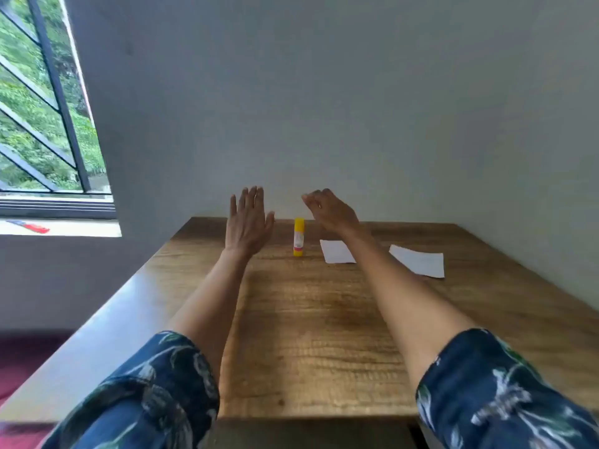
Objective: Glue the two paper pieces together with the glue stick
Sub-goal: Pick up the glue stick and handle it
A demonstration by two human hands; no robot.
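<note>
A yellow glue stick (299, 236) stands upright and capped near the far edge of the wooden table (308, 319). Just right of it lies a small white paper piece (335, 251), partly covered by my right forearm. A second, larger white paper piece (419, 260) lies further right. My left hand (248, 222) is raised left of the glue stick, fingers straight and apart, holding nothing. My right hand (330, 210) hovers above and right of the glue stick, fingers loosely curled and empty.
A grey wall (324, 108) rises directly behind the table. A barred window (42, 108) is at the left, with a red and blue object (29, 225) on its sill. The table's left edge (107, 306) drops toward a dark red surface.
</note>
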